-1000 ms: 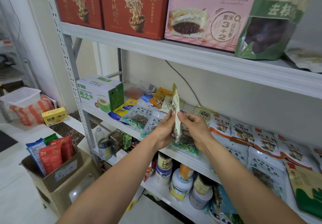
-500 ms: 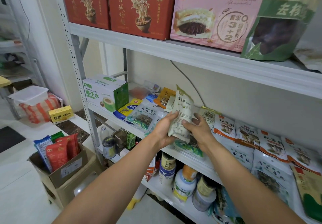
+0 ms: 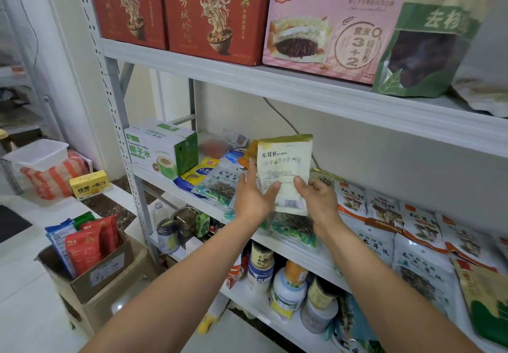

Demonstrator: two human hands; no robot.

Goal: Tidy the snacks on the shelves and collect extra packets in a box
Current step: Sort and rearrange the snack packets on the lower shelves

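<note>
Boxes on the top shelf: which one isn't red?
The pink box, rightmost of the three, with a filled bread slice pictured on it. The left red box and the middle red box both show noodle bowls.

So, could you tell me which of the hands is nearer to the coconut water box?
Left. The left hand grips the packet to the right of the coconut water box; the right hand holds the packet's far side, farther away.

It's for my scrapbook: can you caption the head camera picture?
Left hand and right hand hold a pale packet above the middle shelf.
</note>
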